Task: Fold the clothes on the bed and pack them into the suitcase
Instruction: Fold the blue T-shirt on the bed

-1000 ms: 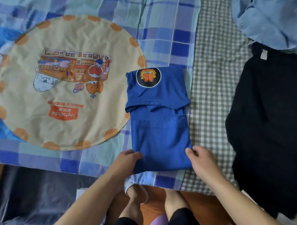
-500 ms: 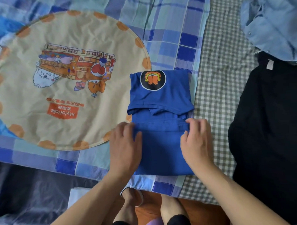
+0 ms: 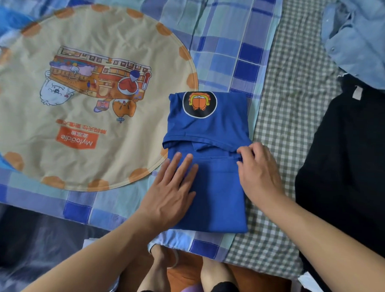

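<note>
A blue garment (image 3: 216, 191) with a round black-and-orange badge lies folded near the bed's front edge. My left hand (image 3: 172, 189) rests flat on its left side, fingers spread. My right hand (image 3: 259, 170) sits at its right edge, with thumb and fingers pinching the fold of blue cloth there. A black garment (image 3: 349, 174) lies spread at the right, and a light blue shirt (image 3: 366, 38) is crumpled at the top right. No suitcase is in view.
A round beige mat (image 3: 78, 101) with a cartoon print lies on the blue plaid sheet (image 3: 231, 48) to the left. A green checked cloth (image 3: 285, 127) runs between the blue and black garments. My legs and the orange floor show below the bed's edge.
Both hands slid from the garment's near hem up over its lower half. The left hand now lies flat and the right hand pinches the right edge of the fold.
</note>
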Motion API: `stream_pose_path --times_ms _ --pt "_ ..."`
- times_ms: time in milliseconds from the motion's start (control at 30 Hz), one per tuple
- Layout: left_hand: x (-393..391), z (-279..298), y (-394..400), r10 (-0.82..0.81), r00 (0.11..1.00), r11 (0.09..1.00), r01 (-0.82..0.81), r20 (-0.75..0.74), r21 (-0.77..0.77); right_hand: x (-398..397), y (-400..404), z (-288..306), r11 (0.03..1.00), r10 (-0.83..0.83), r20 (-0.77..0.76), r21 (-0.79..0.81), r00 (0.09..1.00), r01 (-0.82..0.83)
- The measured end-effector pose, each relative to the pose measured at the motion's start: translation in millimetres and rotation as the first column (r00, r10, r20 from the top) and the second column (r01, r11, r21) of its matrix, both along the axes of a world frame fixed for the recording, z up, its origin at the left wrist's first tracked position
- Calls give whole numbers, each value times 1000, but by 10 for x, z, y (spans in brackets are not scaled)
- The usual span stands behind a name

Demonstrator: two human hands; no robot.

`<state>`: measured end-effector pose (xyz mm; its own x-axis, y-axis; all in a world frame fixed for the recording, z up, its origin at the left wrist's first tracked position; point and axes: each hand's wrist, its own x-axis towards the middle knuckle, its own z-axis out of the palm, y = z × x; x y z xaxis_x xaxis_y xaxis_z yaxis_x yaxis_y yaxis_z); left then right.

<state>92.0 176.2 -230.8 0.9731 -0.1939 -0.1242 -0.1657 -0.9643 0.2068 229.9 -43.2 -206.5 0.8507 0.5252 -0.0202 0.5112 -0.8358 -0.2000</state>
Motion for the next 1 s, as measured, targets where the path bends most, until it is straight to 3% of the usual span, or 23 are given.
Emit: stream_pose_path --times_ms 33,100,167,233,300,400,467,533,600,667,700,767,867,900,933,1000 --pt "-68 43 30 -86 995 996 87 48 -26 -38 13 58 998 61 39 18 997 -62" --pt "-251 87 115 -254 961 961 264 113 -78 -227 -34 156 931 362 20 49 932 -362" --pt "-421 67 190 -367 928 928 370 63 -41 -471 -178 174 806 569 -181 -68 802 -588" --pt "-539 -28 207 -410 910 908 414 -63 62 -593 -379 93 733 541 -357 -242 761 -635" --pt "-584 -122 160 -403 904 900 419 -142 117 -587 -497 -7 705 496 -418 -319 762 -634" --pt "-484 -169 92 -313 945 947 318 -89 48 -559 -491 -66 714 469 -433 -328 770 -619" --pt "-416 -97 68 -210 975 975 203 -73 -95 -544 -466 12 762 454 -445 -256 772 -596" --pt "-368 132 39 -108 979 958 56 -173 -280 -474 -454 235 828 403 -534 -134 743 -545" --pt "-381 464 66 -28 932 885 -145 -362 -443 -364 -437 585 894 290 -702 -43 651 -446" --pt "-312 826 141 24 822 708 -416 -569 -571 -264 -377 916 976 172 -794 57 583 -212" --pt "-224 940 179 92 801 620 -511 -592 -595 -219 -337 1023 992 122 -814 114 568 -49" --pt "69 1037 247 305 777 495 -623 -551 -605 -70 -222 1069 955 16 -793 193 609 226" --pt "609 885 308 517 645 199 -730 -562 -654 297 42 823 827 -156 -742 263 652 497" --pt "783 794 316 574 609 142 -732 -547 -666 438 143 688 776 -209 -731 280 650 565" --pt "935 713 319 632 580 121 -729 -515 -674 563 238 545 742 -256 -714 288 652 606" --pt "1102 578 279 736 530 166 -744 -421 -647 753 397 244 734 -336 -660 264 672 626"
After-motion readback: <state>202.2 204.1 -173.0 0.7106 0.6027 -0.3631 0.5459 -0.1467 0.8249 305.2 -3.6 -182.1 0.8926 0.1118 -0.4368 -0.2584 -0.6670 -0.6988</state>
